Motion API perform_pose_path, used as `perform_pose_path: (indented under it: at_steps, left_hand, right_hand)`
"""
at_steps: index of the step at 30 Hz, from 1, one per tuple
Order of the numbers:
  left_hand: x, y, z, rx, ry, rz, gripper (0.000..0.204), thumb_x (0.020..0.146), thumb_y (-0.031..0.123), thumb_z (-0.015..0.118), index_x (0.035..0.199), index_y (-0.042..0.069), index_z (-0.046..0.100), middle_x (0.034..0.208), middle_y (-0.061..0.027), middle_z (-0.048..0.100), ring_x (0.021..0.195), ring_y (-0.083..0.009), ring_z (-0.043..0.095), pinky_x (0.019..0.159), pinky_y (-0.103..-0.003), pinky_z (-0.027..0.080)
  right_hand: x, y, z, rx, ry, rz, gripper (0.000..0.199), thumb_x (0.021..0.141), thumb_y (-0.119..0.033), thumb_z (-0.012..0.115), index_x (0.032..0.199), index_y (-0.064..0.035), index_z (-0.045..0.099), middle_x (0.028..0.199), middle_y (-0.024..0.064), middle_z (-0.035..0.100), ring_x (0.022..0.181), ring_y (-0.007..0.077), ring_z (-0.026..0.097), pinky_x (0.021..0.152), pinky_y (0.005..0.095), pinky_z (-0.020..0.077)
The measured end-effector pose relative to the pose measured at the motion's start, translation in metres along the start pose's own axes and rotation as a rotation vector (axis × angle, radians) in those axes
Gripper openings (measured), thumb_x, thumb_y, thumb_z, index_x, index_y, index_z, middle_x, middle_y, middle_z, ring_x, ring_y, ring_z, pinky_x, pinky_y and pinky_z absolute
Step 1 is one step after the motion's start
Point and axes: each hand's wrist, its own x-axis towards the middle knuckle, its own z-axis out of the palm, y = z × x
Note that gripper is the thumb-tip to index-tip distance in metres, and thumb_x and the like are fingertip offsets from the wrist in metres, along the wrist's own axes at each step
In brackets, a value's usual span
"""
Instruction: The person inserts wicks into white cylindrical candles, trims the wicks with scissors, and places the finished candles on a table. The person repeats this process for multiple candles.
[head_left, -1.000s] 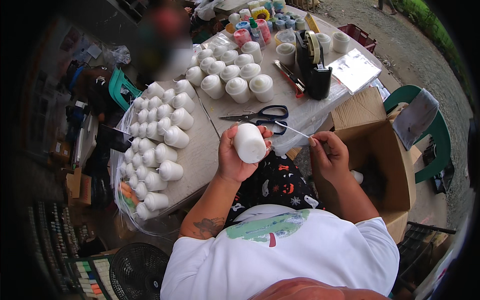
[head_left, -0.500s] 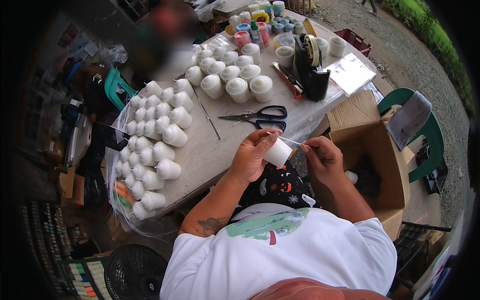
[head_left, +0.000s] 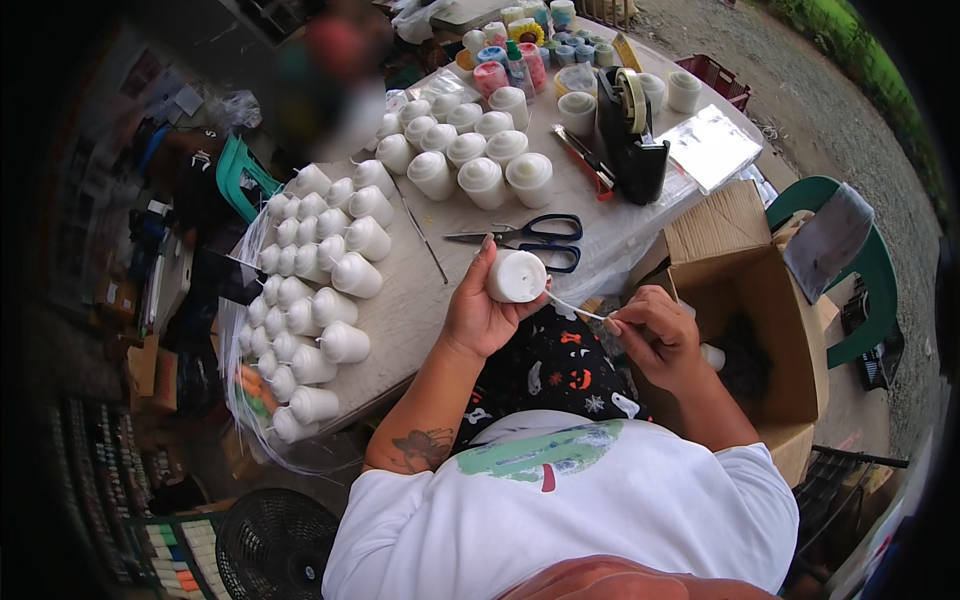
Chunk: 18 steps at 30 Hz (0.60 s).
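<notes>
Scissors (head_left: 530, 240) behind left hand (head_left: 480, 315) gripping white candle (head_left: 516, 276); right hand (head_left: 655, 335) fingers pinching wick (head_left: 575, 308); cardboard box (head_left: 745, 300) beside.

Packaging in view: box, clear bag, plastic sheet.
Open brown cardboard box (head_left: 745, 300) at table's right edge, flaps up; clear flat bag with white sheet (head_left: 710, 147) on table behind it; clear plastic sheet (head_left: 245, 400) hangs off left edge.

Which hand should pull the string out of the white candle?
Probably the right hand: its fingertips already pinch the end of the thin wick. The left hand is wrapped around the white candle, holding it steady, so it isn't free.
</notes>
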Motion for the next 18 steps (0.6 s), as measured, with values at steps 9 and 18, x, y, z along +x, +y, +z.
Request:
perform_pose_path:
  at_steps: [9,18]
  left_hand:
    - [0.005,-0.007,-0.009,0.036,-0.037,-0.008,0.049,0.094,0.047,0.05,0.11,0.001,0.058,0.108,-0.0182,0.063,0.096,-0.032,0.065,0.08,-0.04,0.058]
    - [0.003,-0.011,0.006,0.18,0.046,0.038,0.047,0.092,0.048,0.053,0.11,0.005,0.057,0.105,-0.0159,0.065,0.091,-0.0286,0.067,0.077,-0.039,0.058]
  right_hand:
    - [-0.001,-0.002,-0.008,0.107,-0.002,0.034,0.011,0.076,0.002,0.071,0.082,-0.0024,0.063,0.068,0.0053,0.057,0.059,0.0198,0.049,0.061,0.0311,0.0387]
    - [-0.001,0.002,-0.004,0.074,-0.009,0.055,0.011,0.076,0.001,0.072,0.082,-0.0031,0.064,0.068,0.0057,0.057,0.058,0.0204,0.05,0.063,0.0316,0.0391]
